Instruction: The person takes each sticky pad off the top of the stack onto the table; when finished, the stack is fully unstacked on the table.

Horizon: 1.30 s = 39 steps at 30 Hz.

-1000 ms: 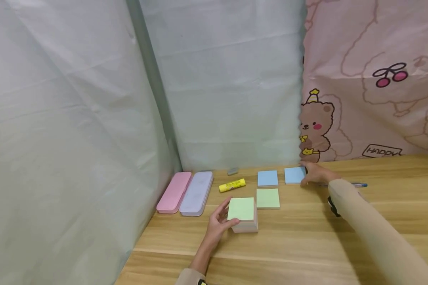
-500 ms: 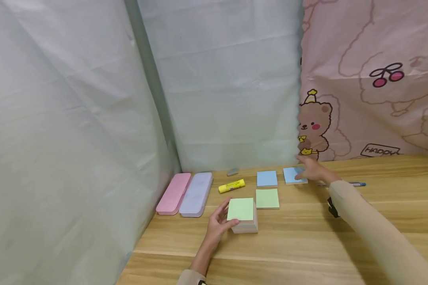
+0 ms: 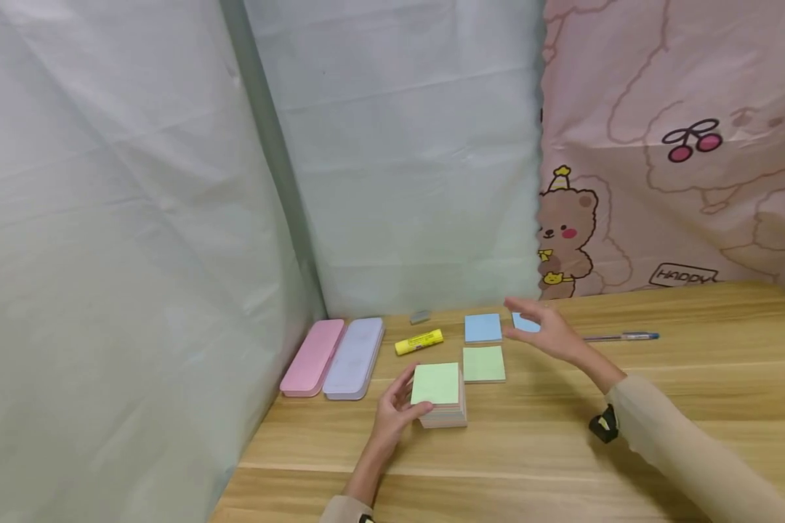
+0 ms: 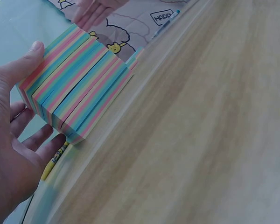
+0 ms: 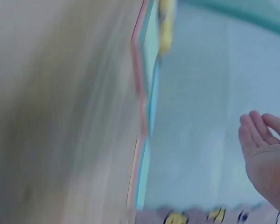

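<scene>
A thick block of sticky notes (image 3: 440, 396), green on top with striped sides (image 4: 77, 88), stands on the wooden desk (image 3: 562, 450). My left hand (image 3: 395, 408) holds its left side, thumb on top and fingers along the edge. Beside it lies a single green note (image 3: 484, 363), with a blue note (image 3: 482, 327) behind. A second blue note (image 3: 518, 322) is half hidden by my right hand (image 3: 541, 330), which hovers above the desk with fingers relaxed and nothing in it. The right wrist view is blurred and shows only the fingertips (image 5: 263, 154).
A pink pencil case (image 3: 311, 357) and a lilac one (image 3: 355, 357) lie by the left curtain. A yellow glue stick (image 3: 419, 341), a small grey eraser (image 3: 420, 317) and a pen (image 3: 621, 336) lie near the back wall.
My right hand has lifted off the far blue note and drawn back left and toward me. The left hand and the block have stayed put.
</scene>
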Each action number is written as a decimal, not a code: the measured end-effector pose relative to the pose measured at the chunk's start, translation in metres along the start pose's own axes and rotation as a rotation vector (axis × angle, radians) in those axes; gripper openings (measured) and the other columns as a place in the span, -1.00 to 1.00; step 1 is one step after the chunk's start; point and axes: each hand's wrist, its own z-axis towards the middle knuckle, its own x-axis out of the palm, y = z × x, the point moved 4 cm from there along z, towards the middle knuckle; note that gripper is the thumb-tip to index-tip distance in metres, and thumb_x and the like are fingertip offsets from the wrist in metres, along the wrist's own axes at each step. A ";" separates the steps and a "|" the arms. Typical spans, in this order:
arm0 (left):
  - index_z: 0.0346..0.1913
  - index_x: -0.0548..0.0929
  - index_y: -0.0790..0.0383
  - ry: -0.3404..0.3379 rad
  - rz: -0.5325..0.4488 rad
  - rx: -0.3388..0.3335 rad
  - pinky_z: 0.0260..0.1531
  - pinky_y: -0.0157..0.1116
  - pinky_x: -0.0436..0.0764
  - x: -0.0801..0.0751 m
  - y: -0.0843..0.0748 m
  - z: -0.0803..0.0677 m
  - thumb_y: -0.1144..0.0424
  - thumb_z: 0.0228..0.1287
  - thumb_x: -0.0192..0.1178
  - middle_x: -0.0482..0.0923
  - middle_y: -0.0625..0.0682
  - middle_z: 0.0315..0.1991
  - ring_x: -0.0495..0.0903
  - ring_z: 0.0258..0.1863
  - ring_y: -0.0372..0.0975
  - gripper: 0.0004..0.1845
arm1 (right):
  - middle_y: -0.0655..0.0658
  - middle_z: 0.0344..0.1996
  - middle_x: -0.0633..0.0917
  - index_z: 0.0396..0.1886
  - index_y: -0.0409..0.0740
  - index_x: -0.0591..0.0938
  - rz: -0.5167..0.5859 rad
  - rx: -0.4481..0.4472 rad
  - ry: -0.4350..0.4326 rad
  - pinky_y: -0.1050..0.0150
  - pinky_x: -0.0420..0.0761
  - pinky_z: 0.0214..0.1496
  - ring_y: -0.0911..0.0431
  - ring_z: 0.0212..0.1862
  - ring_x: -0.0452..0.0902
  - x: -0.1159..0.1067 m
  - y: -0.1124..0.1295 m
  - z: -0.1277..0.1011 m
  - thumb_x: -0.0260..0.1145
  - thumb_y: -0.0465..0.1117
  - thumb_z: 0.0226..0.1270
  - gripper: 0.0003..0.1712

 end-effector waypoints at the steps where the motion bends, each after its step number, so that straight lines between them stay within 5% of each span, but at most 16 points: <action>1: 0.47 0.22 0.31 -0.003 0.010 -0.002 0.18 -0.42 0.52 0.000 0.000 0.000 0.35 0.11 0.41 0.20 0.19 0.49 0.31 0.39 0.07 -0.13 | -0.39 0.34 0.43 0.42 -0.35 0.30 0.025 0.000 0.005 -0.14 0.35 0.40 -0.27 0.36 0.34 0.006 0.004 -0.003 0.32 -0.20 0.34 -0.28; 7: 0.48 0.22 0.25 0.004 0.068 -0.007 0.37 -0.02 0.41 0.002 -0.003 0.004 0.27 0.16 0.39 0.21 0.22 0.48 0.28 0.41 0.11 -0.15 | -0.35 0.29 0.51 0.37 -0.33 0.38 0.075 -0.053 0.017 -0.15 0.41 0.35 -0.23 0.30 0.42 0.038 0.030 -0.020 0.35 -0.19 0.30 -0.31; 11: 0.48 0.20 0.27 0.010 0.054 -0.003 0.38 0.07 0.37 0.002 -0.005 0.006 0.25 0.14 0.40 0.22 0.27 0.46 0.25 0.42 0.15 -0.13 | -0.37 0.27 0.52 0.34 -0.36 0.41 0.040 -0.088 0.034 -0.17 0.46 0.31 -0.25 0.29 0.42 0.061 0.037 -0.024 0.42 -0.19 0.22 -0.28; 19: 0.47 0.18 0.35 0.024 0.027 0.012 0.35 -0.05 0.45 0.003 -0.005 0.007 0.31 0.15 0.39 0.25 0.28 0.44 0.28 0.41 0.13 -0.14 | -0.49 0.38 0.32 0.40 -0.43 0.27 0.147 0.027 0.207 -0.24 0.37 0.38 -0.35 0.39 0.24 0.097 0.035 -0.024 0.46 -0.06 0.19 -0.07; 28: 0.47 0.20 0.34 0.032 0.032 -0.002 0.20 -0.42 0.54 0.002 -0.004 0.004 0.32 0.16 0.38 0.21 0.30 0.46 0.31 0.38 0.10 -0.16 | -0.51 0.44 0.19 0.45 -0.44 0.17 0.089 0.065 0.241 -0.28 0.38 0.35 -0.39 0.41 0.19 0.112 0.037 -0.024 0.49 0.02 0.12 0.09; 39: 0.45 0.22 0.38 0.040 -0.010 -0.009 0.13 -0.46 0.58 0.000 0.001 0.000 0.38 0.10 0.41 0.17 0.34 0.47 0.29 0.38 0.16 -0.14 | -0.53 0.39 0.27 0.42 -0.50 0.19 0.107 0.042 0.204 -0.20 0.47 0.31 -0.37 0.37 0.27 0.116 0.034 -0.026 0.49 -0.05 0.13 0.04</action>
